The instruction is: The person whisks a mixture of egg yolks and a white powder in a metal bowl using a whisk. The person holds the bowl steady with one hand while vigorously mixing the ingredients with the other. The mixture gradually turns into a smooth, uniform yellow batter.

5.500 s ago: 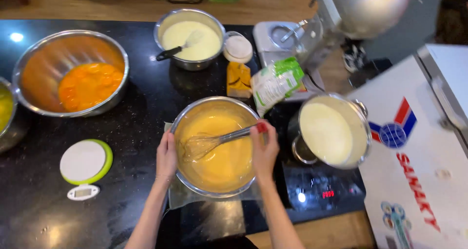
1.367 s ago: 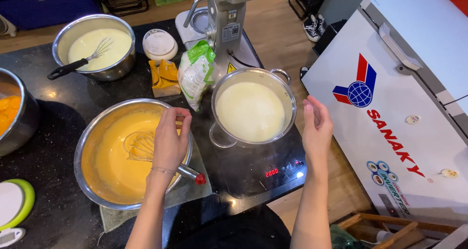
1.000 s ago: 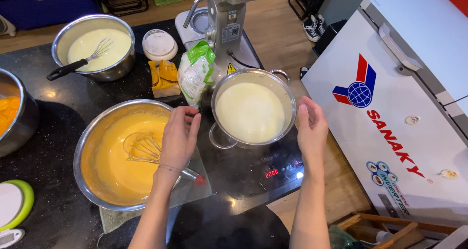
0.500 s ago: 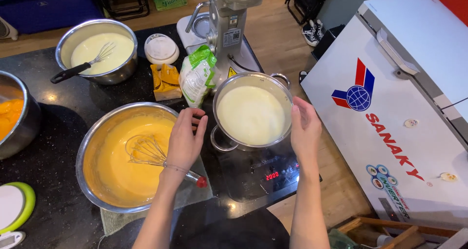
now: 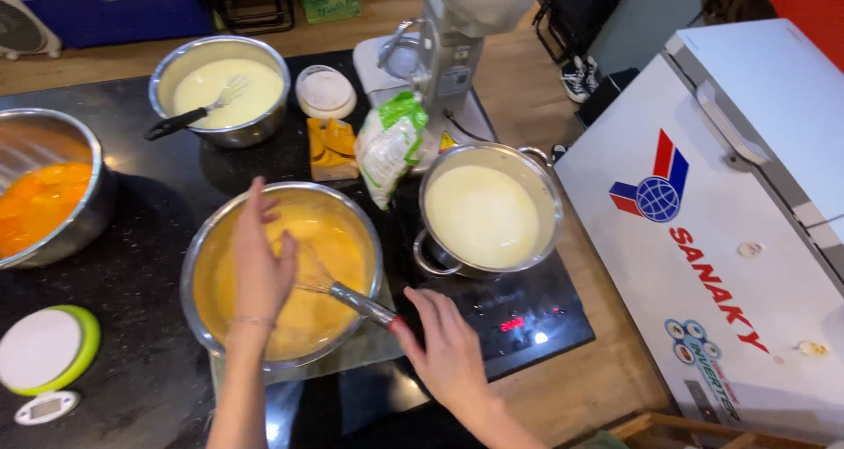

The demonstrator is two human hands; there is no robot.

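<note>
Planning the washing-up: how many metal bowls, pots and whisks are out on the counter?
Metal bowls: 3 (yellow batter, white cream, orange mix)
Pots: 1
Whisks: 2 (batter bowl, cream bowl)
Total: 6

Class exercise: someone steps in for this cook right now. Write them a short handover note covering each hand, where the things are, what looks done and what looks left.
Left hand: open, hovering over the big bowl of orange batter, holding nothing.
Right hand: fingers at the whisk handle's end; grip unclear.
The whisk leans in the bowl. The pot of white liquid sits on the cooktop, whose red display is lit.
Done: batter looks smooth.
Left: the white liquid is not yet in the batter.
</note>
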